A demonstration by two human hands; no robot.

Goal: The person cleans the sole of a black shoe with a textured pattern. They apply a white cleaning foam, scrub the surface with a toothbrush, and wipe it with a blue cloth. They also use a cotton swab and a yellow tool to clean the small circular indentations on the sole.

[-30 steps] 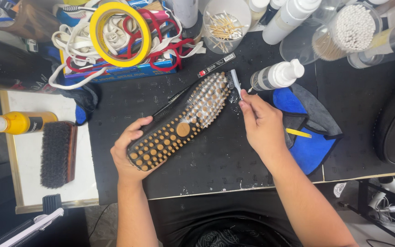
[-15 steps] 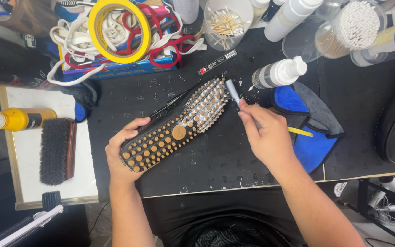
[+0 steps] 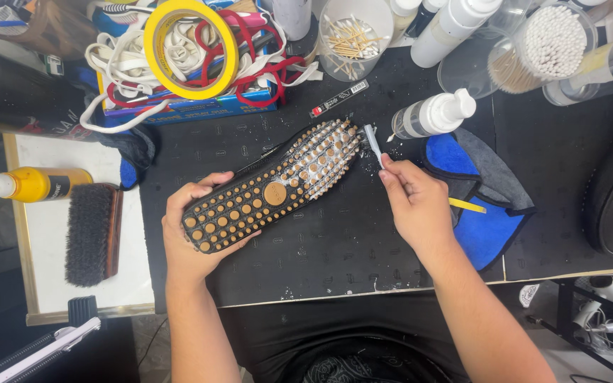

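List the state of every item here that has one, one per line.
shoe: sole up, foam on the front studs, heel gripped by left hand
small brush: held in right hand, bristle end by the toe
spray bottle: lying on its side
yellow bottle: lying down
shoe brush: resting, untouched
blue cloth: spread flat
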